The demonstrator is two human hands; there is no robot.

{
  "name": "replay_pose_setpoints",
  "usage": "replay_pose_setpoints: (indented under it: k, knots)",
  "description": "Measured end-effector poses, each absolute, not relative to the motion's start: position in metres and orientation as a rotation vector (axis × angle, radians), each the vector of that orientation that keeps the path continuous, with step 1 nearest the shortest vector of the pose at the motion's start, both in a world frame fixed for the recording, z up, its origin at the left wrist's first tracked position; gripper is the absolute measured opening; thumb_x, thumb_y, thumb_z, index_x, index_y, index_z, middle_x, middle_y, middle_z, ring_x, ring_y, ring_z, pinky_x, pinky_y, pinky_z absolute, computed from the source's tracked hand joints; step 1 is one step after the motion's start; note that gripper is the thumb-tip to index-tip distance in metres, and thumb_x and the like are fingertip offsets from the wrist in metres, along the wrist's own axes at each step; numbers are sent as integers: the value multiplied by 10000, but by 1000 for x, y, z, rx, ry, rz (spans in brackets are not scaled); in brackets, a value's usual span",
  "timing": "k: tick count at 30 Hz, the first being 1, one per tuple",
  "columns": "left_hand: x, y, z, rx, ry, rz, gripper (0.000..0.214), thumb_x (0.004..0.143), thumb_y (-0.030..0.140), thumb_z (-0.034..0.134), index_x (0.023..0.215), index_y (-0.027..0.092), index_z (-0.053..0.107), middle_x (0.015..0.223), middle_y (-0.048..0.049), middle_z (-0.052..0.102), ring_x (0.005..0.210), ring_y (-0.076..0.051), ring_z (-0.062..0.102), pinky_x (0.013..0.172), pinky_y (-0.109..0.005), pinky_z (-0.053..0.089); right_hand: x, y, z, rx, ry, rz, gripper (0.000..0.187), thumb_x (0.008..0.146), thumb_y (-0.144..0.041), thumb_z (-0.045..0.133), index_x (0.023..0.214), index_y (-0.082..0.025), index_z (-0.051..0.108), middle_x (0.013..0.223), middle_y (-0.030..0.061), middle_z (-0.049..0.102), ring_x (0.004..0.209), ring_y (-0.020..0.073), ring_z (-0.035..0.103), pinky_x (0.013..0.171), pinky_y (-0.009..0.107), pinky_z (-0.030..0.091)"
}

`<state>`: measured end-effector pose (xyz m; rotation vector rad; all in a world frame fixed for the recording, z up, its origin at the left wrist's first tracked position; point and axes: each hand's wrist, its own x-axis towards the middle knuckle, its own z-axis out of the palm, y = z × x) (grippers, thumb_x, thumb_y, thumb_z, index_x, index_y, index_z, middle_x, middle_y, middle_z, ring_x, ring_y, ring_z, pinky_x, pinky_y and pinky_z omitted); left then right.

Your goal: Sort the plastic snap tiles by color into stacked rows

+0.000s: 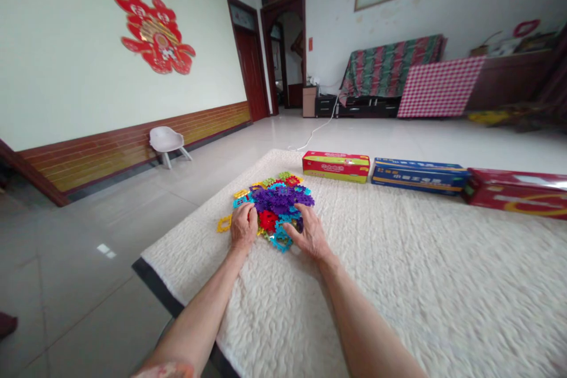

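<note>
STEP: you seem to be gathering the heap of multicoloured interlocking plastic pieces (280, 199), mid-way across the cream quilted cover (398, 260) | your left hand (243, 227) curls on its edge; grip cannot be told | your right hand (310, 235) lies on it, fingers apart | NEXT: any lift calls for a firm pinch

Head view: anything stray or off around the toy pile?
One yellow piece lies alone on the rug, just left of the left hand, apart from the pile of plastic pieces that it and the right hand rest on. Nothing else stands out.
</note>
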<state>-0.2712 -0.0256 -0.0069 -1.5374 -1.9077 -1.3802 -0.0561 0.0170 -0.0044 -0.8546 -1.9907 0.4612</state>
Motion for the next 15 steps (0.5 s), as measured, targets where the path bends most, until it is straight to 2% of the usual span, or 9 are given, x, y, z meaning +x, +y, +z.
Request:
replay_pose_setpoints:
  k: [15]
  knots:
    - [-263, -28, -7, -1639, -1911, -1334, 318, 936, 291, 407, 964, 159, 695, 1013, -121, 697, 1012, -227, 629, 955, -408, 497, -62, 16, -1, -856, -2045, 471, 422, 878, -473, 520, 1205, -211, 574, 1244, 106, 611, 1178, 258, 550, 993, 427, 434]
